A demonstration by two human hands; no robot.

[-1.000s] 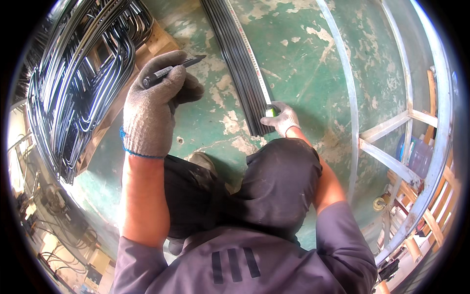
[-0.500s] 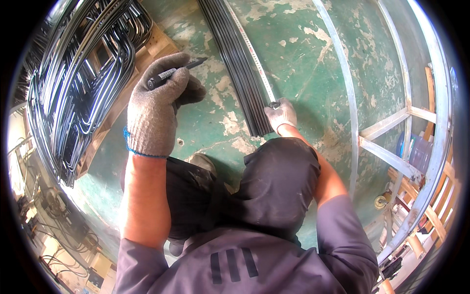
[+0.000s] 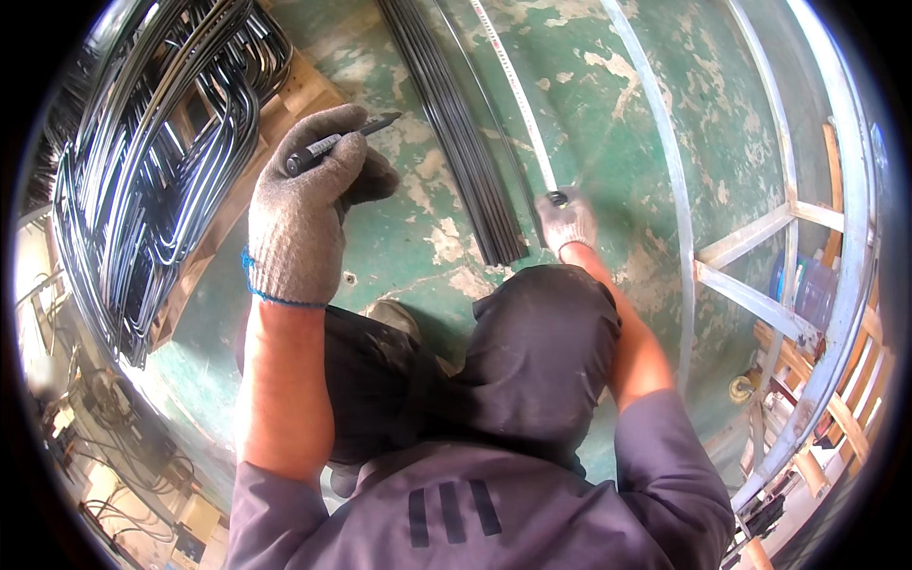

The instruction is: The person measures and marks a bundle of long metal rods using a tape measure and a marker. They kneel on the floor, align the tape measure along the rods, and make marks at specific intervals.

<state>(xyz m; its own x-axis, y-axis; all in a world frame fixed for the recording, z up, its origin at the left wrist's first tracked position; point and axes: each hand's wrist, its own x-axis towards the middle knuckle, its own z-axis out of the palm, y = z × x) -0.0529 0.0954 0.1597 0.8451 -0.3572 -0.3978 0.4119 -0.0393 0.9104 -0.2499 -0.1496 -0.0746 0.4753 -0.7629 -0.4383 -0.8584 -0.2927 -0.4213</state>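
Observation:
A black marker pen [image 3: 308, 157] lies across my left hand [image 3: 321, 190], gripped between thumb and fingers, its tip pointing right. That hand is in a grey knit glove and raised above the floor. My right hand [image 3: 568, 223], gloved too and slightly blurred, is closed on the near end of a tape measure [image 3: 519, 93]. The white blade runs away from me along the floor. To its left lies a bundle of straight black rods [image 3: 446, 123] side by side. One single rod [image 3: 505, 138] lies apart, between bundle and tape, its near end beside my right hand.
Bent black rods [image 3: 180, 142] are heaped on a wooden pallet [image 3: 309, 85] at the left. A pale metal frame [image 3: 750, 237] stands on the right, with a large clear bottle [image 3: 815, 293] and wooden slats [image 3: 860, 380] behind it. The green floor [image 3: 608, 123] has peeling paint.
My right hand has moved right with the tape measure, away from the bundle. A single rod now lies separated from the bundle's right side. My left hand has hardly moved.

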